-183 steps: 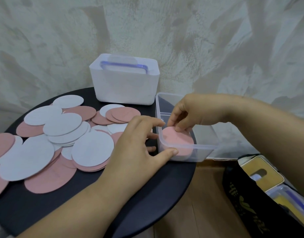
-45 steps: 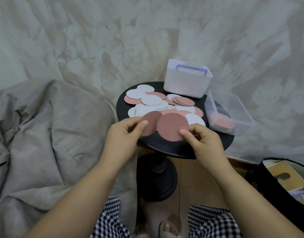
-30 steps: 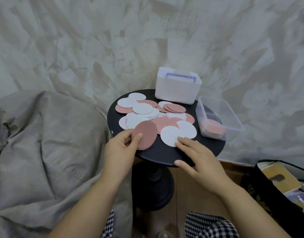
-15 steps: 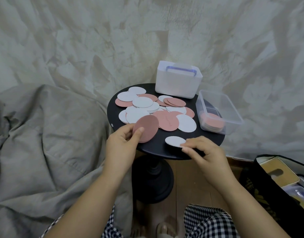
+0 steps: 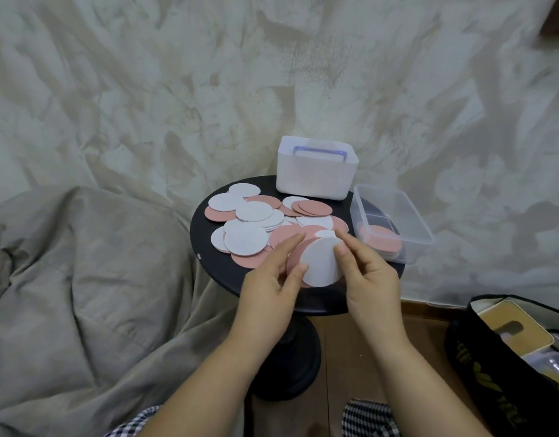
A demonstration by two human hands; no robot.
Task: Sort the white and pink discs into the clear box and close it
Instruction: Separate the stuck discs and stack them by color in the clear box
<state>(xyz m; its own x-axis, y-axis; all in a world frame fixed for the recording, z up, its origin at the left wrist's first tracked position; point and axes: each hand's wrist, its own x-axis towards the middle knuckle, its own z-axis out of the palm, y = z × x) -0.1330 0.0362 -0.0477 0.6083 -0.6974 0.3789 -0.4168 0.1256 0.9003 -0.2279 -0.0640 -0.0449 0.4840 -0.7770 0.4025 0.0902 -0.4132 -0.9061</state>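
Crumpled beige bedding [image 5: 82, 279] fills the left side. A round black table [image 5: 218, 269] stands beside it, and an open black bag [image 5: 492, 380] sits on the floor at lower right. At the table's far edge stands a white bin [image 5: 313, 181]. The clear box [image 5: 412, 216] rests at the right edge, lidless, with a stack of pink discs [image 5: 380, 242] in its near end. Loose white and pink discs [image 5: 245, 241] overlap across the table's centre and left. Above the near edge, the left hand [image 5: 267, 291] pinches a pink disc [image 5: 300, 250], thumb in front and fingers behind. The right hand [image 5: 371, 279] pinches a white disc [image 5: 320, 263] likewise, overlapping the front of the pink one.
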